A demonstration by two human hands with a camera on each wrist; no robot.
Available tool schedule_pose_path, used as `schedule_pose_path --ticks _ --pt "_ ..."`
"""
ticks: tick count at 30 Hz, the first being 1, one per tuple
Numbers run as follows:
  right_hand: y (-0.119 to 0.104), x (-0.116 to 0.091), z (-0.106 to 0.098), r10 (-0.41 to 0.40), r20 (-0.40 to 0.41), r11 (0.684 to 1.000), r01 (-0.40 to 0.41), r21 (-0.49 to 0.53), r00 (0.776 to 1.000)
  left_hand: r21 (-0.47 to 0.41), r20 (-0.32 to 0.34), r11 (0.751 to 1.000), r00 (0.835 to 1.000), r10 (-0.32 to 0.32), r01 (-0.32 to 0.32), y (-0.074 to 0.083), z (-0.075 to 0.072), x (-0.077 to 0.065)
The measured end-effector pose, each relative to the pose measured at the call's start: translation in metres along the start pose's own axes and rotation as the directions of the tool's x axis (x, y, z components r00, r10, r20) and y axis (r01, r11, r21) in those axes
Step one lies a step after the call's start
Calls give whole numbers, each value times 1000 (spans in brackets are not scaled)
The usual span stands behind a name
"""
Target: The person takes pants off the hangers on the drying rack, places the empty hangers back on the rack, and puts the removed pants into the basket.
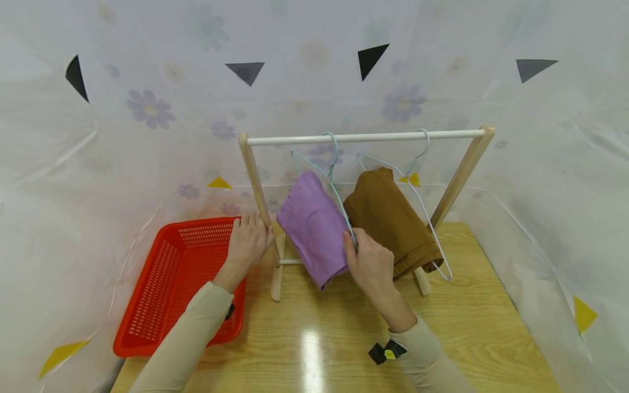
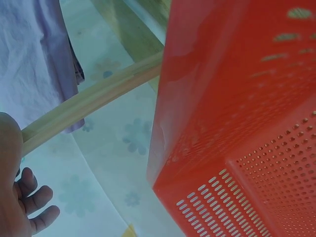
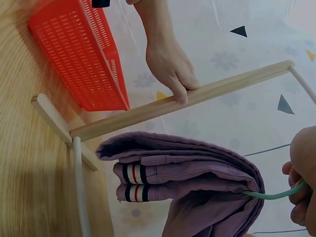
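My left hand (image 1: 249, 243) grips the left wooden post (image 1: 255, 177) of a small clothes rack, thumb on the near side in the right wrist view. My right hand (image 1: 371, 265) pinches the lower right corner of a green hanger (image 3: 272, 196) that hooks over the white rail (image 1: 295, 140). Folded over this hanger is a purple garment (image 1: 314, 224), with striped trim (image 3: 134, 174) showing in the right wrist view. To its right, a brown folded garment (image 1: 388, 218) hangs on a white hanger (image 1: 428, 143), both tilted.
A red perforated basket (image 1: 142, 305) sits at the left of the wooden table (image 1: 304, 327), close beside the rack's left foot (image 1: 277, 286). Behind the rack hangs a pale flowered sheet (image 1: 314, 98) with black and yellow triangles.
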State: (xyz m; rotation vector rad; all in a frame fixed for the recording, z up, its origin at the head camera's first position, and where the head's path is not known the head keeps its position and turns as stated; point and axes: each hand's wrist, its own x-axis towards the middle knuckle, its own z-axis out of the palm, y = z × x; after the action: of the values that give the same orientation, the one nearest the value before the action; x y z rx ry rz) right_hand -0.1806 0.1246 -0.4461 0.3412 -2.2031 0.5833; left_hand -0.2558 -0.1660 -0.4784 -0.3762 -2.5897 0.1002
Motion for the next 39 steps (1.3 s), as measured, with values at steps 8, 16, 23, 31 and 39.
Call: schedule_pose_path --ticks 8,16,23,31,39 --pt "6 1 3 -74 -101 997 74 3 992 -8 -13 1000 1000 3 -3 -1 0 0" --pt "12 3 3 -102 -188 995 99 -27 977 -25 -22 1000 1000 0 -1 -1 0 0" --pt "16 6 0 -126 -249 992 126 -16 960 -18 3 1000 1000 -5 5 -1 -1 0" --pt "19 13 -5 -163 -263 986 163 -21 951 -4 -5 1000 1000 1 -1 0 -1 1" --pt "19 18 -13 -152 -236 986 163 29 960 -19 4 1000 1000 -1 1 -1 -2 1"
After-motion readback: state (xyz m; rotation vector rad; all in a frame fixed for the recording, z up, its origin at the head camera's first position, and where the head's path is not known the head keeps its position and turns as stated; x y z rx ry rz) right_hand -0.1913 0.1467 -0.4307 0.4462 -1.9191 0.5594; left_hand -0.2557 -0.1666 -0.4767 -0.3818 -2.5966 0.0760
